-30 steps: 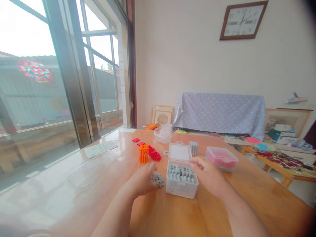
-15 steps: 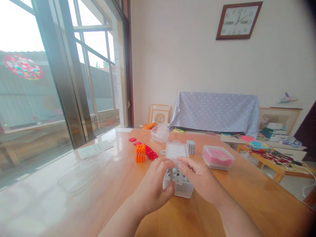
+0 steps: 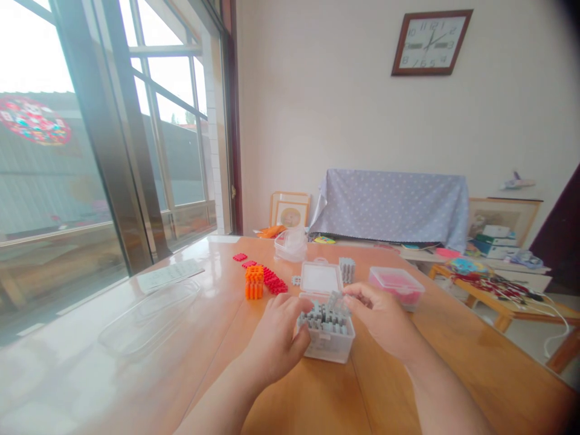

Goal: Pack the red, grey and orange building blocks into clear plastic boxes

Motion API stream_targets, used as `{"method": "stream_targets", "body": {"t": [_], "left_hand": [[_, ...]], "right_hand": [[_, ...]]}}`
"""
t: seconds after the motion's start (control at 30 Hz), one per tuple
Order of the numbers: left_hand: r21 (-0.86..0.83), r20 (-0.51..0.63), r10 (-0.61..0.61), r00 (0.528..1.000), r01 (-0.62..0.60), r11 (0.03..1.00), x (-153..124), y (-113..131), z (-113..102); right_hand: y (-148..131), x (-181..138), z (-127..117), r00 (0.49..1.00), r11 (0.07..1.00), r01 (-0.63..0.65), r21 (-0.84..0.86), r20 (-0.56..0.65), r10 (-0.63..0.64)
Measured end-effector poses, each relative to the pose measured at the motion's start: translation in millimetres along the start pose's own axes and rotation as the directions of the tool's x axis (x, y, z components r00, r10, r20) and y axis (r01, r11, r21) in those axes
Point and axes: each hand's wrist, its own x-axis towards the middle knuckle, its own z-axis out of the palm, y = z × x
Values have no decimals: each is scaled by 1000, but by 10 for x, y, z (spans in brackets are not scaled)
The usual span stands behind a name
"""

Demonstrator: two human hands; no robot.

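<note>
A clear plastic box (image 3: 330, 349) stands in front of me, its hinged lid (image 3: 321, 278) swung open away from me. Rows of grey interlocking block pieces (image 3: 322, 321) fill it, standing on edge. My right hand (image 3: 378, 317) is closed, pinching a grey block piece (image 3: 336, 301) in its fingertips above the box's far right corner. At the left side of the box is my left hand (image 3: 278, 332), thumb and fingers apart, with nothing seen between them; whether it touches the box I cannot tell.
Left of the box stand an orange block stack (image 3: 254, 283) and a row of red pieces (image 3: 274, 281). Behind are a grey stack (image 3: 347, 270) and a clear container (image 3: 290, 245). A pink-filled box (image 3: 397, 287) sits right; a clear lid (image 3: 149, 317) lies left.
My hands have drawn apart. The right hand has moved right with a grey piece in its fingertips, and the left has opened and shifted left, showing more grey pieces.
</note>
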Motion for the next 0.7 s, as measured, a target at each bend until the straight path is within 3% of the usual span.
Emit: {"method": "stream_targets", "body": {"t": [0.43, 0.7], "left_hand": [[13, 51, -7, 999, 7, 1000, 17, 5, 15], [2, 59, -14, 998, 13, 1000, 6, -4, 25]], "right_hand": [[45, -31, 68, 989, 996, 6, -87, 151, 7], [-71, -32, 1, 959, 956, 146, -255, 272, -75]]}}
